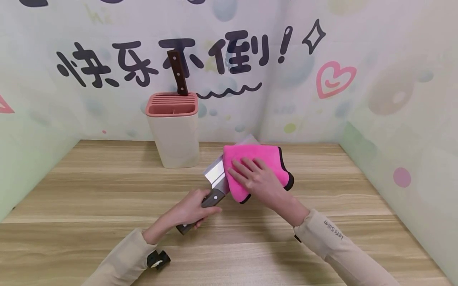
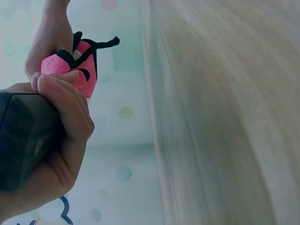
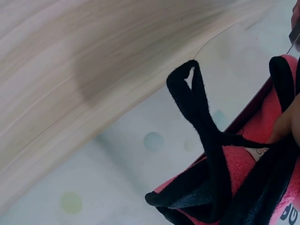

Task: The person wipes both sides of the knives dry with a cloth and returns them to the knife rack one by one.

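My left hand (image 1: 190, 206) grips the dark riveted handle of a cleaver (image 1: 215, 171), whose broad steel blade slants up to the right over the table. A pink towel (image 1: 270, 155) with black edging covers much of the blade, leaving its far corner and the part near the handle bare. On top of that towel lies my right hand (image 1: 260, 182), fingers spread across it and thumb out of sight in the head view. Seen from the right wrist, the towel (image 3: 234, 168) folds around the blade and a black loop dangles from it. The handle's butt (image 2: 28, 140) looms large in the left wrist view.
A white knife block (image 1: 175, 139) with a pink slotted top stands at the back, left of the cleaver. One brown-handled knife (image 1: 177, 73) sticks up from its slots. Behind the wooden table (image 1: 89, 190) hangs a printed backdrop (image 1: 300, 107), with pale side panels left and right.
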A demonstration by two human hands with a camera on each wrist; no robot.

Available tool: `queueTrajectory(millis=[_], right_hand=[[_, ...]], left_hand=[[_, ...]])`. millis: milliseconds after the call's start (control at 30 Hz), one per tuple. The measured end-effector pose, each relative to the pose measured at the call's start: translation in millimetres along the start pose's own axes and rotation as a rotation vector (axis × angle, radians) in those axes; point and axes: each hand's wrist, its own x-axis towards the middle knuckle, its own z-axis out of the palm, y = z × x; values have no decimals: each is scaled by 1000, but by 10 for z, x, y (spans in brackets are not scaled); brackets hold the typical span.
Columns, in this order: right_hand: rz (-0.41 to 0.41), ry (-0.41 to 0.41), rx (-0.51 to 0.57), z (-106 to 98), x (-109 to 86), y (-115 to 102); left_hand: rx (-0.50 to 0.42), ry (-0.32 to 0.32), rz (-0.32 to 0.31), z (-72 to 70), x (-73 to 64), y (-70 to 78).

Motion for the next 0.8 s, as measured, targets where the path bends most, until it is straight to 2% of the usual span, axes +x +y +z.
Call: queueTrajectory(millis=[500,800], right_hand=[[-113,21,-8,-29,4,-117],[-141,22,15,-35,-9,-146]], left_hand=[[-18,-15,-20,10,6,-11],[-11,-13,-20,17,4,7]])
